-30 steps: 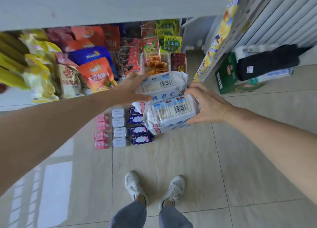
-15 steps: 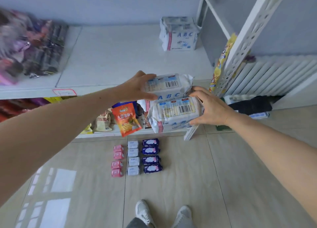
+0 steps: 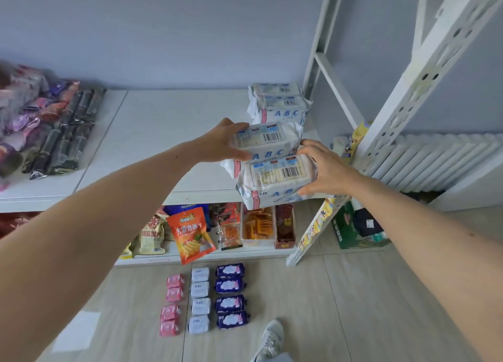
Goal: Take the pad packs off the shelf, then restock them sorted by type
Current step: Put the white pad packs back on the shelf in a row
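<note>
Between both hands (image 3: 275, 161), two pad packs (image 3: 272, 157)

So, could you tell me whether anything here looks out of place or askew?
Yes: an orange snack bag on the lower shelf leans forward, its bottom hanging past the shelf edge, unlike the snacks beside it. Three rows of small pad packs lie on the floor, though in tidy rows by colour, so sorted rather than spilled.

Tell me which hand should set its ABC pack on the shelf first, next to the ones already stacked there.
Probably the left hand. Its ABC pack is already over the shelf, just in front of the stacked ABC packs. The right hand holds its pack nearer, at the shelf's front edge.
</note>
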